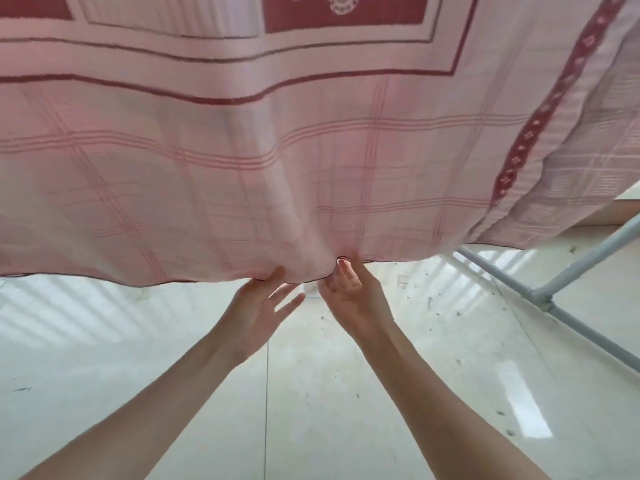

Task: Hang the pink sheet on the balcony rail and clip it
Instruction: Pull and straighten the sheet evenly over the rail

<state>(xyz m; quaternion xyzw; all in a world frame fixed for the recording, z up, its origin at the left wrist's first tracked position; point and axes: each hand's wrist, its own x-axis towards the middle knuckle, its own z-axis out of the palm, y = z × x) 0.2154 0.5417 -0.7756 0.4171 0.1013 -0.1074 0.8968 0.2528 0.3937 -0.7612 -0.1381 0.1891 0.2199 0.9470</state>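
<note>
— Where was the pink sheet?

— It hung spread across the whole upper part of the view, pale pink with a check of thin red lines, dark red bands and blocks higher up, and a dark red patterned strip running down its right side. Its lower hem sagged in a shallow curve above the floor.

— And the hands?

— Both reached up to that hem, close together near the middle. The left hand touched the edge with its thumb and first finger at the cloth, while the other fingers were spread and loose below it. Whether that grip really pinched the hem I could not tell; the contact looked light.

— The right one?

— The right hand had its grip closed on the hem. The fingers were curled up behind the cloth and the edge bunched into a small fold just where they held it. The two hands were just beside each other, not touching.

— What else was there?

— A pale tiled floor, glossy, with streaks of light and scattered dark specks on it. At the right, grey metal tubes joined at a fitting, crossing below the sheet's corner. What the sheet's top hung from lay outside the view.
</note>
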